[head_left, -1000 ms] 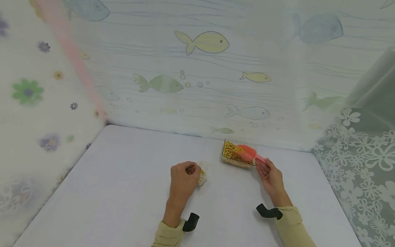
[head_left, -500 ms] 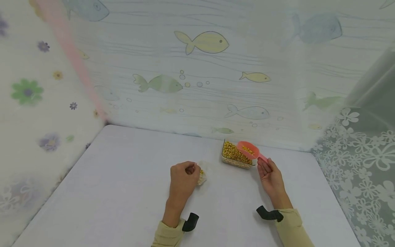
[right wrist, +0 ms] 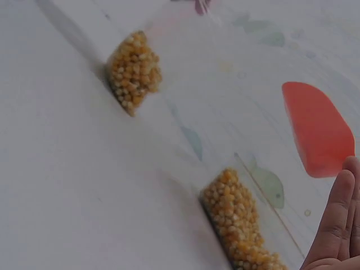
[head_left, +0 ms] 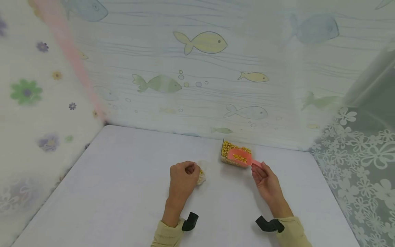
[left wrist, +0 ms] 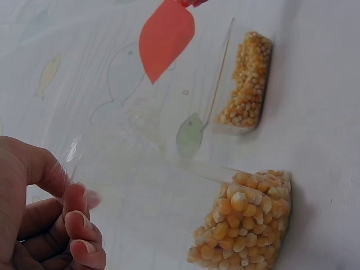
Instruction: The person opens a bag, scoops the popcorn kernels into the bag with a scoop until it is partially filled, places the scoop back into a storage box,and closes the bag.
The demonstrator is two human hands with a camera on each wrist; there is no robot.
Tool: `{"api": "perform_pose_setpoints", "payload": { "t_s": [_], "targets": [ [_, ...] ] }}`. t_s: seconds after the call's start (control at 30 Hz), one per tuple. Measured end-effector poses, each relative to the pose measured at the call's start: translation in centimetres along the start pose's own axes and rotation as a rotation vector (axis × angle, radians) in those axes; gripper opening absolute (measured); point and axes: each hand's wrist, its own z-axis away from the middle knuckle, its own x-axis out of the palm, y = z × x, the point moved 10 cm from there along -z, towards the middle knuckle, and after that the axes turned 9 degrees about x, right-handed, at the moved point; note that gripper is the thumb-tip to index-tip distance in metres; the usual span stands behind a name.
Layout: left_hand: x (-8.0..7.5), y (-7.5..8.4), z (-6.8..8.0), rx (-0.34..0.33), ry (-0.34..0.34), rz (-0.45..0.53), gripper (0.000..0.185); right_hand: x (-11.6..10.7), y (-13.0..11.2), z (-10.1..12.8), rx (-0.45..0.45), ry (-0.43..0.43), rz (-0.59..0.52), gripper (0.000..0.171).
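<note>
My left hand (head_left: 182,176) is pinching a clear plastic bag of corn kernels (head_left: 202,174); my right hand (head_left: 266,180) is gripping an orange plastic scoop (head_left: 239,157).

I see a salmon-pink scoop (head_left: 239,157) carrying yellow corn kernels (head_left: 240,157), a white table (head_left: 123,178), and a fish-patterned backdrop (head_left: 200,43).

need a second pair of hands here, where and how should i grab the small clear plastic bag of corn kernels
Pinch the small clear plastic bag of corn kernels by its empty upper film, coming from above opposite the left hand, which holds the top edge. The kernels sit low, so the film there is slack and thin.
</note>
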Motion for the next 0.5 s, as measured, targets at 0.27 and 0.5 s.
{"api": "perform_pose_setpoints", "payload": {
  "t_s": [0.27, 0.5],
  "targets": [
    [0.1, 0.0, -0.1, 0.014, 0.001, -0.006, 0.013, 1.7, 2.7, 0.9, 0.039, -0.031, 0.149, 0.039],
    [0.2, -0.2, -0.1, -0.007, -0.007, -0.016, 0.010, 3.2, 4.8, 0.9, 0.082, -0.039, 0.210, 0.046]
  ]
}}
